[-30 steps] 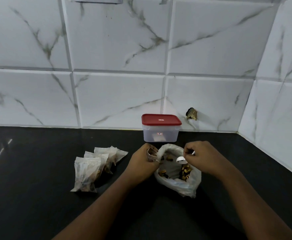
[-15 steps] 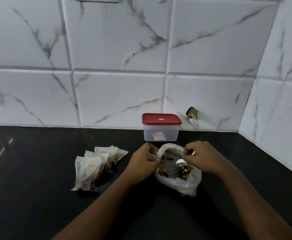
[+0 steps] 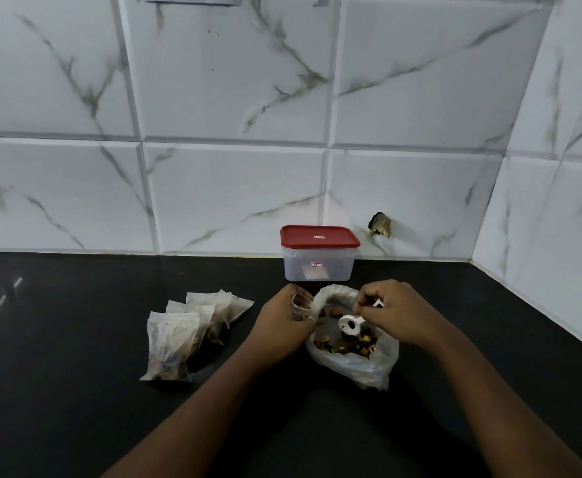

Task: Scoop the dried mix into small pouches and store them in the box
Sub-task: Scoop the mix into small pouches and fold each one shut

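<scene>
A clear plastic bag (image 3: 355, 365) of brown dried mix lies open on the black counter. My right hand (image 3: 391, 310) grips the handle of a small white scoop (image 3: 350, 325), whose bowl sits down among the mix inside the bag. My left hand (image 3: 284, 324) holds a small pouch (image 3: 300, 305) upright at the bag's left rim, mouth open. Three filled pouches (image 3: 186, 334) lie in a pile to the left. A translucent box with a red lid (image 3: 319, 253) stands shut by the wall behind the bag.
The black counter (image 3: 76, 391) meets marble-tiled walls at the back and on the right, forming a corner. A chipped hole in a tile (image 3: 380, 224) shows right of the box.
The scoop has dipped a little deeper into the mix and turned, with my right hand shifting slightly. My left hand and the pouch have stayed in place.
</scene>
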Available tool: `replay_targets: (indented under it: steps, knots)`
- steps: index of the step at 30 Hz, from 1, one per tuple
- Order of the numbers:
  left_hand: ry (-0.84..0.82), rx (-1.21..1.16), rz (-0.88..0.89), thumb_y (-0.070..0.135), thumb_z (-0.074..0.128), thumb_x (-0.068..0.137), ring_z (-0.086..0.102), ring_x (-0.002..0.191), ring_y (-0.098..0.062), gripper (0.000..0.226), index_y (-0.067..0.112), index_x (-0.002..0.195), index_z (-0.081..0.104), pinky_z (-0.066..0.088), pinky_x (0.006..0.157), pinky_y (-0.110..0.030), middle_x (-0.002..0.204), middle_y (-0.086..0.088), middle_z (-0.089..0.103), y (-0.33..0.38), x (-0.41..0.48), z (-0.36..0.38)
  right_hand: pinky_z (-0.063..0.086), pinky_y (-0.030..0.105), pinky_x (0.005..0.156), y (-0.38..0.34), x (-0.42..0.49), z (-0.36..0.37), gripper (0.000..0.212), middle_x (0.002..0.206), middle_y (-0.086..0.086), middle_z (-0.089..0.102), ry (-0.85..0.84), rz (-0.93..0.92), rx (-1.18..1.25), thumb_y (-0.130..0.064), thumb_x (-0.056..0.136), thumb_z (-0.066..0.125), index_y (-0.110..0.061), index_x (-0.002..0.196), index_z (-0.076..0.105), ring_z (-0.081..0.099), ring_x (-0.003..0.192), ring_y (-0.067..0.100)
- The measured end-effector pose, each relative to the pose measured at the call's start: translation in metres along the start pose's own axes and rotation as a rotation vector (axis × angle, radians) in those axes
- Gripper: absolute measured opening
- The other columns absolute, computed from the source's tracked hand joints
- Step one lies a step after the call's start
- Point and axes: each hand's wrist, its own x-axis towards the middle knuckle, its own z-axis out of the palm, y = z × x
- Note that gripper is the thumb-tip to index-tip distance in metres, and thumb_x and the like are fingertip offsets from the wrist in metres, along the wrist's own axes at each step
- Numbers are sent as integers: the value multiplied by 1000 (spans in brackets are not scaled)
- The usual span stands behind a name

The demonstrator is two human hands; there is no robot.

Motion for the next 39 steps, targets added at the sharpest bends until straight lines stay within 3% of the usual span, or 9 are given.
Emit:
replay_targets:
  steps: [4, 9, 14, 23, 33, 37, 39]
  knots:
    - [6, 4, 4, 7, 72, 84, 68, 92, -2, 33, 26, 109, 63, 51, 69, -13, 104, 10, 69, 0, 0, 0, 52, 18, 70, 3, -1, -3, 12, 91, -11, 72, 23, 9, -57, -20, 95, 68, -27, 88, 76, 69, 82, 3]
    - [2, 11, 9, 8, 72, 85, 68, 93, -3, 33, 25, 111, 62, 52, 72, -16, 106, 10, 68, -1, 0, 1, 60, 23, 67, -10, -3, 2, 16, 84, -9, 76, -76, -6, 141, -13, 91, 70, -23, 82, 78, 75, 73, 9]
    - [-11, 16, -7, 8, 74, 86, 68, 95, -5, 35, 27, 112, 61, 53, 74, -19, 108, 9, 67, 0, 1, 0, 45, 19, 53, -8, -1, 11, 15, 71, -8, 73, -78, 102, 394, -4, 93, 66, -12, 86, 78, 57, 54, -1]
    - [-3, 29, -3, 9, 73, 85, 67, 95, -5, 34, 28, 111, 62, 50, 72, -17, 106, 10, 68, 0, 2, 0, 29, 22, 42, 10, 8, 9, 16, 77, 15, 64, 64, 308, 716, 1, 94, 62, -5, 88, 76, 45, 49, 11]
    - [-10, 11, 4, 7, 71, 85, 67, 95, -2, 35, 31, 109, 60, 50, 76, -18, 106, 11, 69, -1, 1, 1, 39, 21, 49, -5, 7, 20, 13, 82, 6, 72, 85, 109, 1065, 6, 96, 62, 2, 104, 72, 54, 61, 11]
    - [9, 4, 33, 7, 71, 84, 66, 93, -2, 31, 27, 106, 63, 49, 77, -21, 101, 9, 70, -3, 0, 2, 49, 25, 61, -10, 4, 29, 17, 101, 16, 76, -14, 16, 974, 7, 96, 64, -3, 102, 76, 62, 71, 13]
    - [18, 9, 33, 7, 72, 84, 66, 90, -4, 29, 26, 103, 62, 47, 72, -18, 99, 7, 69, -3, 0, 2, 52, 24, 66, -11, 2, 29, 21, 103, 11, 78, -41, -23, 860, 9, 95, 64, -7, 100, 76, 66, 75, 10]
